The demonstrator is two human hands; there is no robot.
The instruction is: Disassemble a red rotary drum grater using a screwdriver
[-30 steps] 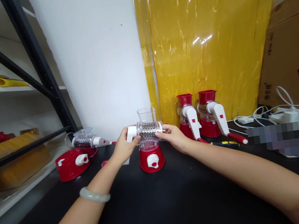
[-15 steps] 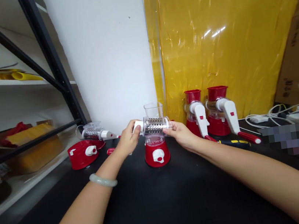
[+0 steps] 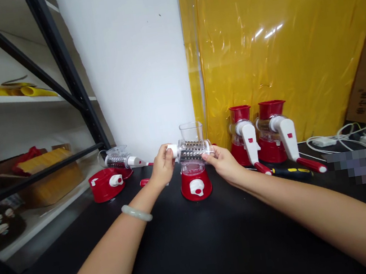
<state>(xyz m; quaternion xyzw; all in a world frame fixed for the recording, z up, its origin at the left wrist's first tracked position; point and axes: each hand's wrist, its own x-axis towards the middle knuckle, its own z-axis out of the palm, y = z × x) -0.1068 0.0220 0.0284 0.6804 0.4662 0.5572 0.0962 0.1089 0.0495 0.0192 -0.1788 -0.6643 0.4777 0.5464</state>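
Observation:
A rotary grater with a red base (image 3: 195, 185) and a clear hopper stands upright on the black table (image 3: 198, 243). Its perforated metal drum (image 3: 191, 150) lies sideways in the clear housing. My left hand (image 3: 164, 166) pinches the white end piece (image 3: 172, 151) at the drum's left. At the right end of the housing, my right hand (image 3: 221, 161) has its fingers closed on the drum's end; what exactly they grip is partly hidden.
Two assembled red and white graters (image 3: 244, 139) stand at the right, beside a black and yellow screwdriver (image 3: 292, 172) and white cables (image 3: 349, 132). Grater parts with a red base (image 3: 106, 186) sit at the left, near the shelf rack (image 3: 94, 122).
The whole view has shifted slightly, so things appear a little farther right. Both hands remain at the two ends of the drum, with little other visible change.

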